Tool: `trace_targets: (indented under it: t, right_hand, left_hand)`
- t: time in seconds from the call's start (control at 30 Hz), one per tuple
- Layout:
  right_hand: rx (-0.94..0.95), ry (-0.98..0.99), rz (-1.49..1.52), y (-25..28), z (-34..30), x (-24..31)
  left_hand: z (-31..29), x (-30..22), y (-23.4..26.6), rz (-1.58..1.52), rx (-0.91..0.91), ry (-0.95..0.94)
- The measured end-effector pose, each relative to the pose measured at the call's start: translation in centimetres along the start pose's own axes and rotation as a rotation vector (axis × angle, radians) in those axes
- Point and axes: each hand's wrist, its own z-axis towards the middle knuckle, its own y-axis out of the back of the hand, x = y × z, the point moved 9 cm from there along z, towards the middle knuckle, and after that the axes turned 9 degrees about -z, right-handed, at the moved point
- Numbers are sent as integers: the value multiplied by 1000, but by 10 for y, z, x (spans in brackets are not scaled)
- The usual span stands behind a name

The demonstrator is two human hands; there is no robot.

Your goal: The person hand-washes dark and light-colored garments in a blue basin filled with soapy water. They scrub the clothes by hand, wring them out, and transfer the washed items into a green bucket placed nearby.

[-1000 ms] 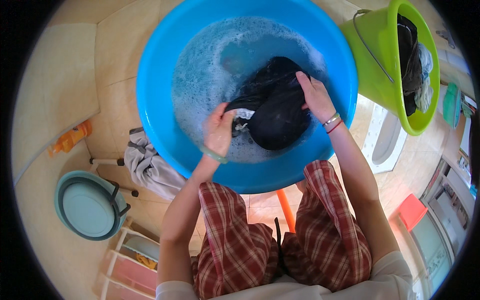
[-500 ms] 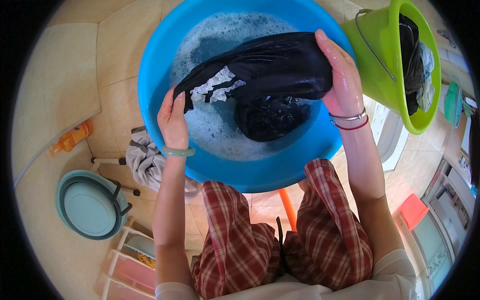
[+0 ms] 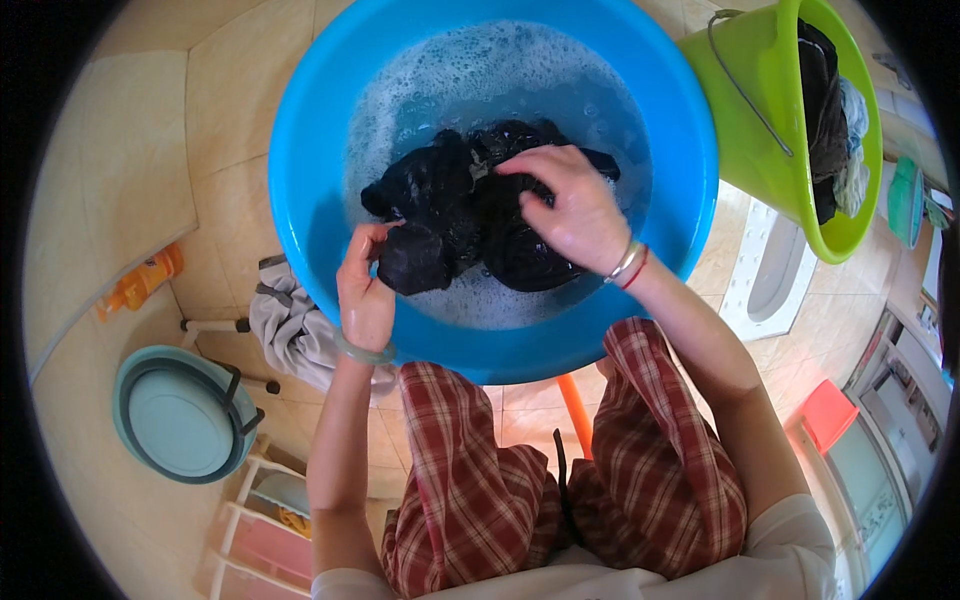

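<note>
Bunched wet black clothing (image 3: 440, 205) lies in the soapy water of a large blue basin (image 3: 305, 200). My left hand (image 3: 366, 290) is at the left edge of the clothing, its fingers closed on a fold. Over the right part of the pile is my right hand (image 3: 580, 205). Its fingers are curved and the thumb is spread away from them, with the fingertips close to the cloth; no cloth shows in its grip. The undersides of my fingers are partly hidden.
A green bucket (image 3: 745, 110) holding dark and pale clothes leans at the basin's right. Beyond it is a white squat toilet (image 3: 765, 275). Grey cloth (image 3: 290, 325) lies left of the basin, near a folding teal basin (image 3: 180, 420) and an orange bottle (image 3: 140, 280).
The black clothing, stretched between my hands above the basin before, is now down in the water in a bunch. My right hand let go and moved left; my left hand came lower.
</note>
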Motion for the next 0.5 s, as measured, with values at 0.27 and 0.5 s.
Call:
trace_targets:
  t: [0.27, 0.5]
  right_hand:
    - [-38, -31, -671, -16, -14, -43]
    - [48, -404, 46, -16, -22, -107]
  left_hand:
    - [-30, -58, 17, -425, -247, -320]
    - [-35, -63, 24, 110, -143, -178]
